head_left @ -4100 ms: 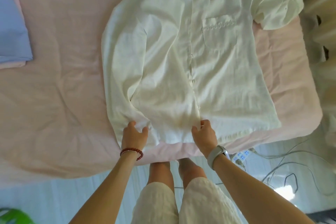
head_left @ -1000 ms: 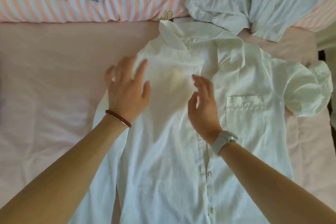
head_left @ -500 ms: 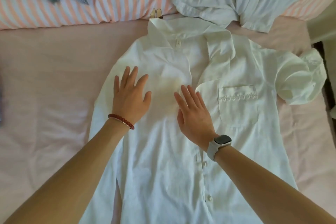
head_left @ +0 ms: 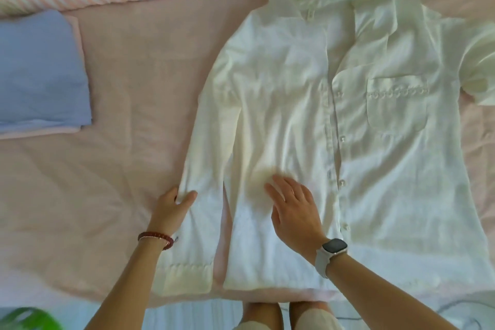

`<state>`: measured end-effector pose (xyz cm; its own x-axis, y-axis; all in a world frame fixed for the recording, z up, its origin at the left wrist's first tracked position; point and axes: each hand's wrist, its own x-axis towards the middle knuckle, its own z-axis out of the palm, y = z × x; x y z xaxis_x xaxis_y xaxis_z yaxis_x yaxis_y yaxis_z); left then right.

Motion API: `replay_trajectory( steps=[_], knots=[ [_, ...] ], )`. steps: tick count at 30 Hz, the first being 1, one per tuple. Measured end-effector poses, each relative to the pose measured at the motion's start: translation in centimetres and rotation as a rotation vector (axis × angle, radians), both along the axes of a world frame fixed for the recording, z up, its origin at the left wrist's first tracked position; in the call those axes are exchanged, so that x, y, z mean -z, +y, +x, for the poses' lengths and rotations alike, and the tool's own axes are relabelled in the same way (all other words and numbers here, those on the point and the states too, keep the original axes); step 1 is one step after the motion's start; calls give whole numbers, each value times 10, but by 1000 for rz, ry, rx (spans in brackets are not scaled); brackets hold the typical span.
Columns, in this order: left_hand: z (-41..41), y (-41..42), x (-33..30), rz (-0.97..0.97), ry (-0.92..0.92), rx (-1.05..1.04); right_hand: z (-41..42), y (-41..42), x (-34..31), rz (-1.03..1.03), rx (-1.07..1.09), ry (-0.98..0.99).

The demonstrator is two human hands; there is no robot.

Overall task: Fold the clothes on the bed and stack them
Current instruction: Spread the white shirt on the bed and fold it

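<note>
Head view: white shirt [head_left: 308,104] lies flat mid-bed [head_left: 107,169], collar far, hem near. My left hand [head_left: 171,209] pinches its sleeve; right hand [head_left: 292,211] presses flat, fingers straight. Folded blue garment [head_left: 40,72] far left.

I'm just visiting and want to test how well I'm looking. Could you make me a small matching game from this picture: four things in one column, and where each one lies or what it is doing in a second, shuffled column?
Things
1. white shirt
2. folded blue garment
3. left hand
4. right hand

Places or states
A. lies flat on the shirt's front, fingers straight
B. folded at the left edge of the bed
C. spread out face up, buttoned
D. grips the edge of the long sleeve

Pairs: 1-C, 2-B, 3-D, 4-A
</note>
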<state>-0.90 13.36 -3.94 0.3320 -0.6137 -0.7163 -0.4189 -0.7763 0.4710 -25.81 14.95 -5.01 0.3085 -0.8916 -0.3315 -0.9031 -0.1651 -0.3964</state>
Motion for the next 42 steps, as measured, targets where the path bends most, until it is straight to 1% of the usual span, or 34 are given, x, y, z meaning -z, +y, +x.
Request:
replay_trajectory(
  steps=[2,3,6,7,8,9,10,11,12,13,14,15,17,18,19,20,22,23,24,26,27,29,30,32,33,34,36,39,40,42],
  knots=[
    [17,-4,-4,-39,-31,-68,3,0,0,60,19,36],
    [26,-8,-6,-85,-100,-116,3,0,1,80,18,50],
    [47,-19,-21,-231,-383,-274,6,-5,0,145,24,76],
    [50,-22,-28,-261,-422,-275,8,-7,-1,148,61,59],
    [52,-23,-35,-257,-357,-244,13,-9,-4,128,106,25],
    [52,-23,-41,-234,-185,-202,21,-12,-9,107,162,-31],
    [49,-21,-49,-179,84,-157,29,-13,-14,120,244,-130],
    [45,-18,-58,-75,391,-114,39,-16,-18,200,359,-276],
    [43,-14,-65,29,616,-65,49,-19,-23,353,492,-450],
    [42,-10,-68,89,751,-3,60,-22,-28,516,615,-618],
    [41,-7,-66,75,793,15,70,-25,-30,630,720,-743],
    [39,-3,-62,3,737,-17,78,-26,-31,695,782,-810],
    [42,-2,-48,-145,432,-223,90,-25,-27,720,796,-825],
    [45,-2,-40,-170,285,-295,96,-23,-26,715,784,-785],
    [48,-3,-32,-149,204,-308,101,-20,-25,711,765,-720],
    [49,-2,-24,-97,200,-282,107,-19,-24,712,748,-635],
    [48,5,-14,28,321,-223,114,-16,-25,724,749,-508],
    [45,7,-11,53,360,-209,115,-16,-27,725,777,-530],
    [42,7,-11,46,369,-209,112,-17,-33,726,814,-612],
    [33,5,-13,-32,320,-230,93,-26,-49,720,890,-823],
    [28,2,-13,-76,277,-212,78,-31,-57,696,918,-889],
    [15,-10,-18,-149,210,-142,35,-44,-73,577,983,-912],
    [6,-19,-21,-186,183,-90,10,-51,-78,473,1037,-863],
    [-12,-42,-26,-284,107,63,-40,-62,-82,218,1123,-624],
    [-22,-56,-29,-340,66,146,-61,-65,-80,129,1145,-491],
    [-32,-71,-30,-397,21,224,-79,-66,-75,93,1166,-396],
    [-51,-101,-29,-500,-81,383,-104,-61,-62,118,1206,-311],
    [-76,-142,-18,-568,-209,623,-115,-51,-42,183,1248,-241],
    [-82,-153,-14,-588,-237,687,-112,-48,-37,193,1259,-236],
    [-101,-174,-5,-641,-276,815,-110,-45,-26,208,1353,-263]
  ],
)
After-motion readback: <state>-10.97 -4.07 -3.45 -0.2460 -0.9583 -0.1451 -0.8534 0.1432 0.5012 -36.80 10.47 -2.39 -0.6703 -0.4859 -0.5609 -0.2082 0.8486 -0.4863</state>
